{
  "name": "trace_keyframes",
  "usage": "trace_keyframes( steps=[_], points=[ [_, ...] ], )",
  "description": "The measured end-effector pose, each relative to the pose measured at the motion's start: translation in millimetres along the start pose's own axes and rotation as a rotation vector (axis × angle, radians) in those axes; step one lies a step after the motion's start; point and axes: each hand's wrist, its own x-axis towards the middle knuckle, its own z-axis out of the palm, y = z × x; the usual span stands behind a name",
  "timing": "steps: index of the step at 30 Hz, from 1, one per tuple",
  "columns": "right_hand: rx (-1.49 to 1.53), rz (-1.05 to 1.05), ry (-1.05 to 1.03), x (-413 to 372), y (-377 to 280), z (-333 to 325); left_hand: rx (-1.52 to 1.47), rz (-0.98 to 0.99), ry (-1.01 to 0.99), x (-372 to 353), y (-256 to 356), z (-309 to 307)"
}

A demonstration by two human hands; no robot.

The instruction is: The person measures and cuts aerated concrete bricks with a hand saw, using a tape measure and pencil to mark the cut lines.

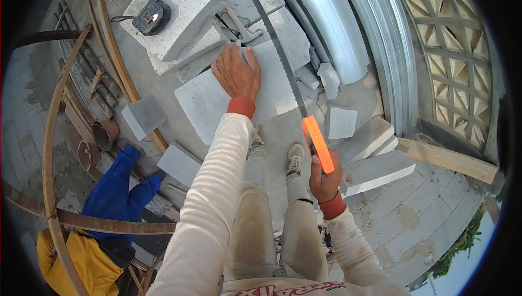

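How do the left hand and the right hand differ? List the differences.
The left hand lies open, palm down on the grey block; the right hand is closed around the handle of the saw. The left hand reaches far forward; the right hand sits close to the knee. Both are bare, with red cuffs.

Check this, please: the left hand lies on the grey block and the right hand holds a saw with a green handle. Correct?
Not quite: the head view shows an orange handle, not a green one. The left hand does lie on the grey block, and the right hand holds the saw.
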Motion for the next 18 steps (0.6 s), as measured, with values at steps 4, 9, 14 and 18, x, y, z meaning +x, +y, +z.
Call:
trace_keyframes(
  steps=[4,9,14,18],
  points=[
    [0.038,0.04,-0.059,-14,15,3,0.204,-0.133,-0.106,1,16,7],
    [0.1,-0.02,-0.036,-29,40,8,0.281,-0.1,-0.053,-2,18,13],
    [0.162,-0.024,-0.054,-36,59,10,0.29,-0.097,-0.056,-6,18,14],
    [0.116,-0.072,-0.061,-38,63,9,0.302,-0.091,-0.037,-8,15,16]
  ],
)
